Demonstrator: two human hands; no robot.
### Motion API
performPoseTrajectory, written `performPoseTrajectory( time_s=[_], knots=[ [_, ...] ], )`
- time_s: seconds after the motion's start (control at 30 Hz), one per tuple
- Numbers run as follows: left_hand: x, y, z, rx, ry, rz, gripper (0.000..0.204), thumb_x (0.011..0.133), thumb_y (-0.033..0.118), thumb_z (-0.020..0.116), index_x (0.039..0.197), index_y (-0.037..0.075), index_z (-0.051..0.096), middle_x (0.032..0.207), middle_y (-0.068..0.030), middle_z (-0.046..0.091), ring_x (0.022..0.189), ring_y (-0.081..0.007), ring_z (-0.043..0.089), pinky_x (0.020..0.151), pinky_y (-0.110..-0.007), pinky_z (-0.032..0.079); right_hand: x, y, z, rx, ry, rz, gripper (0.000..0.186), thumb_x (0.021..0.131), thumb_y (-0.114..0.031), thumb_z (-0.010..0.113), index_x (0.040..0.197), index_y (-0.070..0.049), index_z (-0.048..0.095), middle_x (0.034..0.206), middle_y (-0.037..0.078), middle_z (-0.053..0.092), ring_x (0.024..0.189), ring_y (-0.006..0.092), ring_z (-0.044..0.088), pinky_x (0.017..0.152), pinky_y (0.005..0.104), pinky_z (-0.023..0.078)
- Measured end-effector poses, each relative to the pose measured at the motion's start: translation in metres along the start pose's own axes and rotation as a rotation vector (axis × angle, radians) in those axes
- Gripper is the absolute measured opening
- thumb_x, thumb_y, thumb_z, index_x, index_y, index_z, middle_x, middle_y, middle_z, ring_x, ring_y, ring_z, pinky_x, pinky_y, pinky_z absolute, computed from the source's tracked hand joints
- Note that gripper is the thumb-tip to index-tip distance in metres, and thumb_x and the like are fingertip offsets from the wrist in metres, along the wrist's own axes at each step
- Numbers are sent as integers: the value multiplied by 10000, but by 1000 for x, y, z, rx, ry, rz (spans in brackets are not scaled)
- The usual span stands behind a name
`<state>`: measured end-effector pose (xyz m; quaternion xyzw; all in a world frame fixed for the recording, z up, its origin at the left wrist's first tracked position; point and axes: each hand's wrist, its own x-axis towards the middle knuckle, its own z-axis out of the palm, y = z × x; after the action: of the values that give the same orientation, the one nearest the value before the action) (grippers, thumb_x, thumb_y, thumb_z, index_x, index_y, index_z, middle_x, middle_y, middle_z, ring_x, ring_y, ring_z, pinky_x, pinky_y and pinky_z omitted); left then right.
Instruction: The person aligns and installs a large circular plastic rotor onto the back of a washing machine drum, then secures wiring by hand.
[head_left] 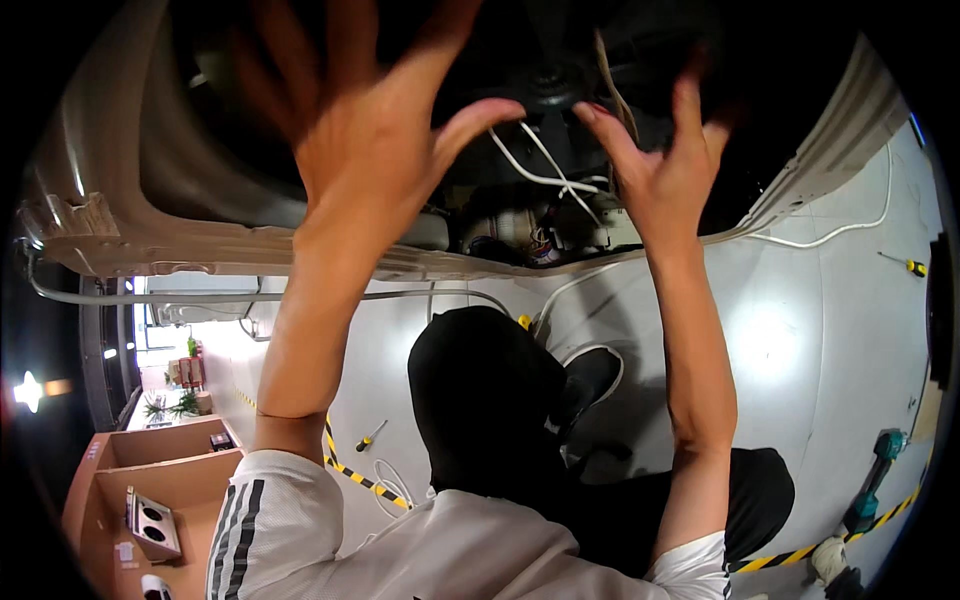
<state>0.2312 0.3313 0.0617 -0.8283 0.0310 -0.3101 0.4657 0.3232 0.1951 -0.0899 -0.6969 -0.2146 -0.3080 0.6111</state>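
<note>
1. Beige metal cabinet (pixel 105 150): cavity open around left hand (pixel 365 150) and right hand (pixel 662 185).
2. Left hand: fingers spread, seemingly gripping nothing.
3. Right hand: likewise splayed, seemingly unladen.
4. White cable (pixel 565 185): between both, slanting from beside left thumb toward right wrist; left hand nearer, contact unclear.

1. The left arm (pixel 320 320) reaches up and forward, its elbow slightly bent.
2. The left hand (pixel 365 135) shows its back, fingers (pixel 350 45) fanned upward, some running past the top edge.
3. The left thumb (pixel 485 112) juts rightward.
4. The right arm (pixel 695 350) rises nearly straight up.
5. The right hand (pixel 665 175) has its fingers spread, some tips blurred in shadow.
6. The right thumb (pixel 610 130) angles up toward the left one, well apart from it.
</note>
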Motion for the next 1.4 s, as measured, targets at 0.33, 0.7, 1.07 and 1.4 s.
performPoseTrajectory(
  time_s=[0.33, 0.7, 1.07, 1.4],
  knots=[
    [-5, 1, -12, -96, 79, 13, 884, 588, 321, 816, 1375, 215, 426, 1502, -220, 98, 1330, -499, 127, 1060, -585, 137, -11, -13, -10, -60, 18, -4, 940, 636, -372, 828, 1380, -48, 354, 1244, 294, 383, 1161, 386, 429, 969, 366, 364],
    [-8, 7, -30, -322, 118, 80, 847, 617, 461, 798, 1363, 357, 412, 1518, -181, 74, 1334, -515, 85, 1043, -606, 151, -17, -19, -31, -25, -6, 154, 975, 615, -312, 826, 1405, -93, 298, 1154, 313, 391, 1044, 472, 473, 849, 449, 448],
    [-8, 14, -35, -343, 131, 55, 859, 604, 404, 818, 1363, 320, 426, 1519, -170, 91, 1340, -503, 96, 1045, -599, 154, -15, -13, -23, 24, 88, 164, 1045, 623, -320, 825, 1384, 49, 212, 1223, 276, 387, 1117, 413, 456, 925, 384, 409],
    [-7, 17, -39, -380, 131, 14, 869, 578, 375, 832, 1352, 307, 443, 1517, -153, 118, 1344, -486, 95, 1073, -576, 124, -12, -22, -27, 75, 34, 197, 1004, 634, -365, 826, 1381, 0, 263, 1175, 250, 428, 1092, 354, 452, 946, 368, 377]
  ],
)
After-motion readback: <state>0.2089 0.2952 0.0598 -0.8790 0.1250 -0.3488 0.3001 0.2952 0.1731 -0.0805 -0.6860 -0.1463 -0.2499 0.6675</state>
